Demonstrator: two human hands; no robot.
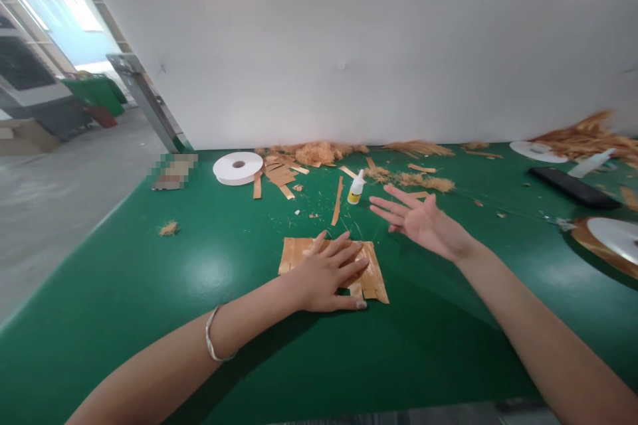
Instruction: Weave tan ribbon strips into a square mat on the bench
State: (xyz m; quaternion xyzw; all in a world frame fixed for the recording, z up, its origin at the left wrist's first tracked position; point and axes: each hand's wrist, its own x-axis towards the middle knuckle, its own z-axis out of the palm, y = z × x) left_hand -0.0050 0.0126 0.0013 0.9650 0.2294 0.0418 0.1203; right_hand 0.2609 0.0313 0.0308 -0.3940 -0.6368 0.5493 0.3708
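My left hand [329, 272] lies flat with its fingers spread on a sheet of tan strips [294, 254] laid side by side on the green table. It covers the middle of the sheet, so that part is hidden. To the right, my right hand [423, 222] hovers in the air, palm partly turned up, fingers stretched and holding nothing. Just left of its fingertips stands a small white bottle [355, 188] with a yellow label and a pointed nozzle. A single tan strip [337, 200] rests on the table left of the bottle.
A white tape roll [238, 167], cut strips [280, 174] and fluffy tan fibre [319, 151] lie along the white back panel [339, 66]. Rightward are a black phone-like slab [573, 187] and a large reel [615, 239]. A blurred-out object [174, 171] sits at the left edge.
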